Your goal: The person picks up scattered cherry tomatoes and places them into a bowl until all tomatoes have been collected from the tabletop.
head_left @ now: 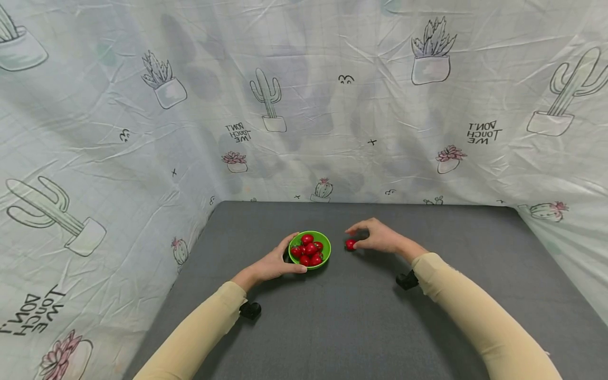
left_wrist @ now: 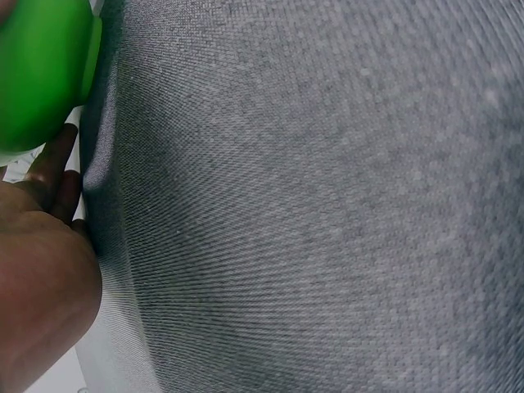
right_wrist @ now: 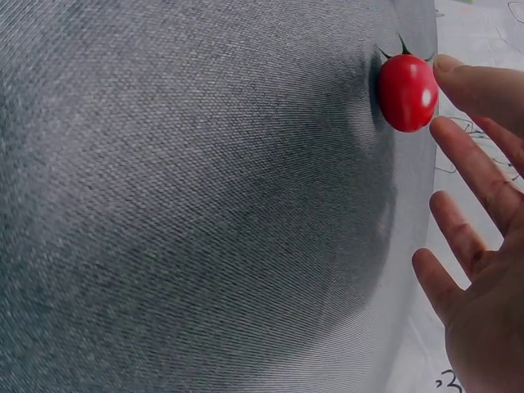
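A small green bowl (head_left: 329, 253) holds several red cherry tomatoes (head_left: 311, 248), some with green stems. My left hand (head_left: 277, 262) grips the bowl from its left side, thumb along the near rim and fingers at the far side. In the left wrist view, part of the green bowl (left_wrist: 41, 74) shows beside the fingers. One loose cherry tomato (right_wrist: 407, 92) with a green stem lies on the grey table to the right of the bowl. Over it is my right hand (head_left: 378, 236), fingers spread. The right wrist view shows the fingertips right at the tomato's side.
The grey table (head_left: 323, 327) stretches out around the bowl and both hands. Behind it and at its sides hangs a pale curtain (head_left: 304, 68) printed with cacti and potted plants. A black wrist device (head_left: 250, 310) sits under the left cuff.
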Demonstrator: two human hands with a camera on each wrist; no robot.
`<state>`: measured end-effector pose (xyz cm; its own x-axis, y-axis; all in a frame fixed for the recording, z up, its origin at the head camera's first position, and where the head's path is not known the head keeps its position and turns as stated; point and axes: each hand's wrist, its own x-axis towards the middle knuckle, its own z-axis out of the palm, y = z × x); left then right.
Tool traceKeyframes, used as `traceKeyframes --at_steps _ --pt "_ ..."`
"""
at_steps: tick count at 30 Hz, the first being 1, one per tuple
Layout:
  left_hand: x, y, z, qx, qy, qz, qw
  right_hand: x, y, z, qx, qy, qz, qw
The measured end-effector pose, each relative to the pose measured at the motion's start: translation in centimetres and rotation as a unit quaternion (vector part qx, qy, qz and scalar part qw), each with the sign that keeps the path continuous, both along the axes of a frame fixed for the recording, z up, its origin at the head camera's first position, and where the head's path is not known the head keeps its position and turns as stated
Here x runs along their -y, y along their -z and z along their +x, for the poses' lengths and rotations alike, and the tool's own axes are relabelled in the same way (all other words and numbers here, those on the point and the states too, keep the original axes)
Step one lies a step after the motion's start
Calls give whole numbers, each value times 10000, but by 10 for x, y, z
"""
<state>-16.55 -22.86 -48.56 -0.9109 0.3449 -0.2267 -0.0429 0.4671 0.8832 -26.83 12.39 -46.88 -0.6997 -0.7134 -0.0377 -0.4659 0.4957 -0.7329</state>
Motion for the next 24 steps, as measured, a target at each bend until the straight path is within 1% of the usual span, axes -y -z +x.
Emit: traceKeyframes --at_steps 8,14,18,21,24 --pt "0 0 0 -16 -3 -97 10000 0 3 1 6 3 -6 10000" --pt "-1 1 1 -52 13 -88 9999 1 10 -1 -19 -68 -1 10000" --pt "-1 0 2 -57 11 -59 10000 2 15 -3 80 -71 -42 9999" --pt "-2 -1 2 -54 9 -45 10000 2 15 -3 170 -45 -76 9998" --pt "-2 -1 3 -59 2 -48 10000 2 15 -2 171 -55 -99 9998"
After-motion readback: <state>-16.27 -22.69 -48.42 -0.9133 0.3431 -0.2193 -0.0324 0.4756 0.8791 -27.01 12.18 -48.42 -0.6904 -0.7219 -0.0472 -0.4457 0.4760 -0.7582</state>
